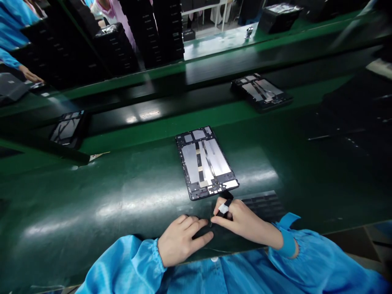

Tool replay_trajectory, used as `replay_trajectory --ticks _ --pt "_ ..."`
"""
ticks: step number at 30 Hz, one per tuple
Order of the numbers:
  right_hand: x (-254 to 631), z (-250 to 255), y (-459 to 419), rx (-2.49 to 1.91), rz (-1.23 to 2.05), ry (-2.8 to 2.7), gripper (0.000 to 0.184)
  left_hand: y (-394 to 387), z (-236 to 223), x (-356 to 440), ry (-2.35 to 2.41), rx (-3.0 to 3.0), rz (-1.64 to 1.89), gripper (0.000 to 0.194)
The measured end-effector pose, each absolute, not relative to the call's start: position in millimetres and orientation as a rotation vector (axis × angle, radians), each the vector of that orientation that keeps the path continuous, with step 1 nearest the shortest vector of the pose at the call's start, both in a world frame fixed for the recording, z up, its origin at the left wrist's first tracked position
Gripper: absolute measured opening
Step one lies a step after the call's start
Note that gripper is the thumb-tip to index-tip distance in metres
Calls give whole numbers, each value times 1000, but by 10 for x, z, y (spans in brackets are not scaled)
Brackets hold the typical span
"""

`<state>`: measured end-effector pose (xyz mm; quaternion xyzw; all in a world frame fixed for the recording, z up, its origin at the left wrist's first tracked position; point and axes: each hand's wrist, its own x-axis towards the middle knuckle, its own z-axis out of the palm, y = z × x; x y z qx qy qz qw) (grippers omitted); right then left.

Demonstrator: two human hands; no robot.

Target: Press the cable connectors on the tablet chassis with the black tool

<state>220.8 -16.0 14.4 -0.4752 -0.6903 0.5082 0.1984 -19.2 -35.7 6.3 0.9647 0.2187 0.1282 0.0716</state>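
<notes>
My left hand rests palm down near the table's front edge, fingers stretched toward my right hand. My right hand is closed in a pinch around a thin dark tool, whose tip points down at the tabletop by my left fingertips; its exact kind is unclear. A small white piece with black parts shows at the right fingers. Just beyond the hands lies an opened tablet, its silver battery plates and flat cables facing up. A dark sheet with rows of rectangles lies beside my right wrist.
Another opened tablet sits at the back right, and one more at the left behind a green post. Tall stacks of black trays stand behind the channel. Another person's hand shows far left. Dark material covers the right side.
</notes>
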Motion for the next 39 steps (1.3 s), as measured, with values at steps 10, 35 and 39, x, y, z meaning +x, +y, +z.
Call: replay_trajectory --ticks 10,35,39 --pt "2309 211 112 -1213 1756 -1331 27 -319 110 -205 642 2913 445 30" --pt "2030 259 790 -1258 1878 -1584 13 63 10 -256 1014 2779 802 22" --pt "2032 255 784 -1251 1873 -1594 13 58 10 -254 1015 2770 807 22"
